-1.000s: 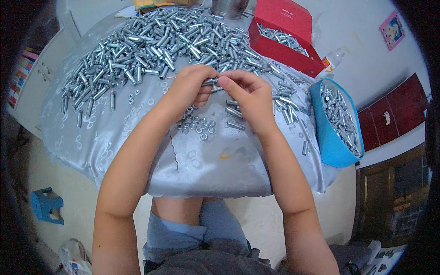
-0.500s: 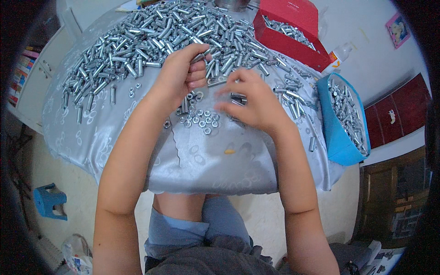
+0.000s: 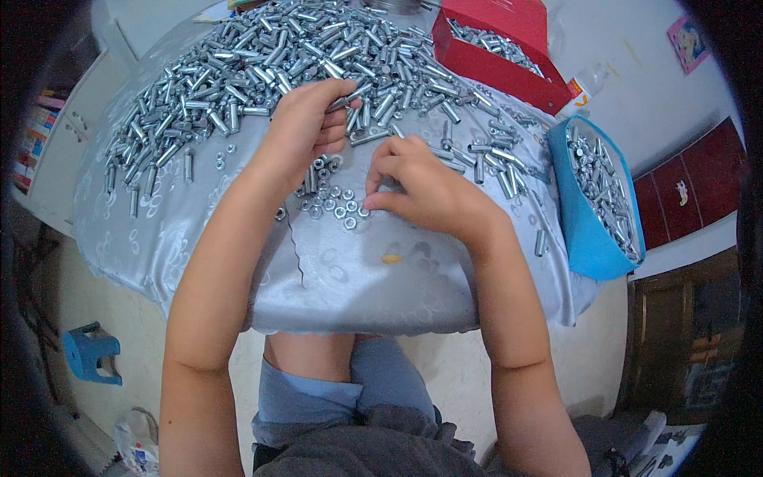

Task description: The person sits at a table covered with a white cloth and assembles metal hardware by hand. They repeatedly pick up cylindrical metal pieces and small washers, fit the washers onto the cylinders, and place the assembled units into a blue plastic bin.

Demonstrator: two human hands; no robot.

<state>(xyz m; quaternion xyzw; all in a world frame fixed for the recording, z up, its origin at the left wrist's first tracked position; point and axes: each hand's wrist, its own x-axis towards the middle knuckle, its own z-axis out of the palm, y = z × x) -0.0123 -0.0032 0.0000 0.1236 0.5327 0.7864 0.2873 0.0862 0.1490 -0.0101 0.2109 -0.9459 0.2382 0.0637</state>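
Left hand (image 3: 306,127) is curled around a metal bolt (image 3: 347,102) at the near edge of the big bolt heap (image 3: 270,56), while the right hand (image 3: 417,187) pinches down with narrowed fingertips onto the small cluster of nuts (image 3: 334,203) lying just beside it on the silver tablecloth (image 3: 358,278), so both kinds of part sit within easy reach. A red box (image 3: 493,48) at the table's far right corner and a blue tub (image 3: 596,199) at its right edge both hold more metal parts.

A home room used for piecework: cloth-covered table (image 3: 358,278) heaped with bolts (image 3: 262,63).
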